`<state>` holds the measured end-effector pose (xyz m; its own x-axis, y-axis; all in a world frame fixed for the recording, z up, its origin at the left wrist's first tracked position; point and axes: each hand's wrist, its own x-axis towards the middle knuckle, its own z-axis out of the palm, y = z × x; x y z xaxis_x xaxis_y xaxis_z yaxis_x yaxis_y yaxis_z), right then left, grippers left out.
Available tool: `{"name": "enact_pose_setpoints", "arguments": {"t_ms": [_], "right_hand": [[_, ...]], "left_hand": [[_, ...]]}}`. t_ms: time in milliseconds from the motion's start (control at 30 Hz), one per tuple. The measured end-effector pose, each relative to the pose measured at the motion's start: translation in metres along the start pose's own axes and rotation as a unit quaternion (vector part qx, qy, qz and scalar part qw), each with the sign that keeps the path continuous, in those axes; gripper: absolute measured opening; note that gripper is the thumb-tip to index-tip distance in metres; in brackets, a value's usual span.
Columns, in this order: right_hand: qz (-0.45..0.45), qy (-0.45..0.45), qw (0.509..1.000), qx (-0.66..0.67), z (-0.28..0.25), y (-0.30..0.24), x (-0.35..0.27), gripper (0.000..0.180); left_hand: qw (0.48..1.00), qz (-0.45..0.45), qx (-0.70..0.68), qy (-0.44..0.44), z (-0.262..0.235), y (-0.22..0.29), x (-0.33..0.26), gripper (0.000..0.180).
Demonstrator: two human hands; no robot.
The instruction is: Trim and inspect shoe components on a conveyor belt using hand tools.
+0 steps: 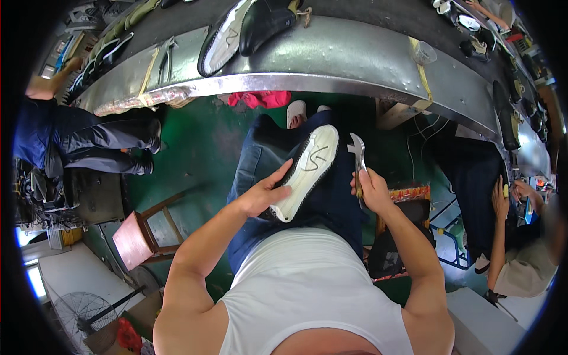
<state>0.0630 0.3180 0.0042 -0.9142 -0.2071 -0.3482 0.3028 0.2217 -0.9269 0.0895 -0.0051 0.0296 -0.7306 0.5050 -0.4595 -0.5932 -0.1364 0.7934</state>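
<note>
Your left hand point(264, 192) is closed around the heel end of a shoe point(305, 171), thumb lying across the sole and the fingers wrapped under the dark upper, so the grip is firm and full. The shoe rests sole-up on your lap, over the blue jeans point(254, 165), tilted so its toe points up and away toward the bench. Its sole is off-white and smooth, with a loose dark scribble drawn near the middle and a dark stitched line running along the edge on your left. The upper below it is black and mostly hidden.

Your right hand point(371, 190) is shut in a fist around the handle of a metal pincer tool point(357, 155). Its curved silvery head stands upright above your knuckles, just beside the toe of the shoe and not touching it.

Past your knees, a white slipper point(296, 111) shows on the green floor point(195, 154), and a red rag point(260, 98) lies under the edge of the long metal bench point(355, 59). On the bench another white-soled shoe point(225, 41) lies beside a black one point(263, 23), with pliers point(167, 59) off to the left.

A wooden stool point(139, 239) stands to your left. A person in dark clothes point(89, 142) sits further left, and another person point(520, 260) sits at your right.
</note>
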Motion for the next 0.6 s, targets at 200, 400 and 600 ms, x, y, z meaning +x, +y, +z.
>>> {"name": "enact_pose_setpoints", "arguments": {"t_ms": [200,400,600], "right_hand": [[0.022,-0.011,0.995,-0.097,-0.007,0.010,-0.002,0.028],[0.054,-0.097,0.976,-0.186,-0.006,-0.004,-0.007,0.024],[0.027,-0.193,0.936,-0.294,0.003,-0.021,-0.016,0.020]], "left_hand": [[0.920,0.037,0.386,0.058,-0.016,-0.032,0.021,0.079],[0.956,0.088,0.204,0.192,-0.032,-0.049,0.078,0.033],[0.992,-0.015,-0.086,0.086,-0.028,-0.053,0.077,0.056]]}}
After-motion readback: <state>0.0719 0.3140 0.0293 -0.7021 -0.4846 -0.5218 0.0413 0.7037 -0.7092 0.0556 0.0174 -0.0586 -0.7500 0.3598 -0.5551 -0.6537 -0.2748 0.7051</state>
